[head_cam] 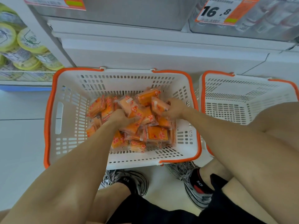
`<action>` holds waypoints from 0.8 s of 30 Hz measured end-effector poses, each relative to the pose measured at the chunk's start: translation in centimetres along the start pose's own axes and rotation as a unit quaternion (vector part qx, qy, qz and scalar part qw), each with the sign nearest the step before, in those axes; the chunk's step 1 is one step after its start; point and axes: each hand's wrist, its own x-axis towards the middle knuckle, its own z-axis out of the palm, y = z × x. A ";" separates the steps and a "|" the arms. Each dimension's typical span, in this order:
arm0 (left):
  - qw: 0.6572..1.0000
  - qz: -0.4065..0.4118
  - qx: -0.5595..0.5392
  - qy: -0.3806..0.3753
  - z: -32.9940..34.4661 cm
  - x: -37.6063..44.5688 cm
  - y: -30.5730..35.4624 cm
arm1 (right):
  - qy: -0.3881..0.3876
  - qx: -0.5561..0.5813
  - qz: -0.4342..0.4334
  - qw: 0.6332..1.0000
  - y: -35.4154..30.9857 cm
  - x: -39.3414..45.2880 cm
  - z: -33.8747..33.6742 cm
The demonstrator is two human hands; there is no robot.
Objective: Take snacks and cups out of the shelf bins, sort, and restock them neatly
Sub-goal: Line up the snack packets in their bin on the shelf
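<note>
A: Shelving, white, along the top. Clear bins above, contents blurred; price tag reading 16.8.

B: Floor level?

A: Two white baskets, orange-rimmed. Left basket: loaded. Right basket: nothing visible inside, and set just beside the first.

B: Load?

A: Snack packs, orange, clear-wrapped, heaped loose across the left basket's bottom. No order to the heap. Count not possible.

B: Cups?

A: Green-lidded cups, far left, lying stacked on a low wire rack. Not in either basket.

B: Hands?

A: Left hand: down in the heap, fingers curled round packs. Right hand: at the heap's right side, fingers curled on a pack or two. Both clamped, near each other but apart.

B: Progress?

A: Judged partway. Snacks seemingly out of a bin and collected; sorting under way or just starting. Nothing moved to the right basket. Restocking not begun, as far as shown. Cups apparently untouched.
</note>
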 end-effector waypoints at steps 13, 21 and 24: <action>0.958 -0.043 -0.249 -0.132 0.3 -3.7 2.0 | -0.018 0.008 -0.014 1.000 -3.2 -4.0 -6.1; 0.924 0.015 -0.365 -0.112 0.6 -7.9 5.5 | 0.074 0.107 -0.075 0.989 -5.7 -10.6 -12.6; 0.881 0.063 -0.454 -0.120 0.2 -10.1 7.4 | 0.120 0.303 -0.078 0.942 -6.0 -12.1 -13.0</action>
